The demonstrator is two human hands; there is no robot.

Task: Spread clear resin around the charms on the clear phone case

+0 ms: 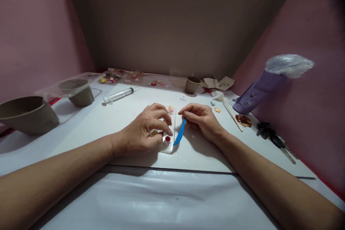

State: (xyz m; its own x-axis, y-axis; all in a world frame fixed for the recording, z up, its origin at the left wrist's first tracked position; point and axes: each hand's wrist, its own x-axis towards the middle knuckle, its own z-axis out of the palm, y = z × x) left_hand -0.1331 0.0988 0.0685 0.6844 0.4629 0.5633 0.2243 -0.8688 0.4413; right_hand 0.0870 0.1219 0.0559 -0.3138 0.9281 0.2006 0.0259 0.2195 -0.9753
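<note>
A clear, slim case, with the look of a phone case, lies flat on the white board. On it are a dark red round piece and a small pink-and-yellow piece. My left hand rests over its left side with curved, spread fingers; a gold-coloured bit shows beneath them. Just right of the case, my right hand is closed on a blue plastic knife, whose blade points down toward the case's edge. The fingertips partly hide its upper end.
A syringe lies beyond my left hand. Brown pots stand at left, a smaller pot at the back. Decorated clear sheets line the back edge. At right are a wooden stick, a purple tumbler and black items.
</note>
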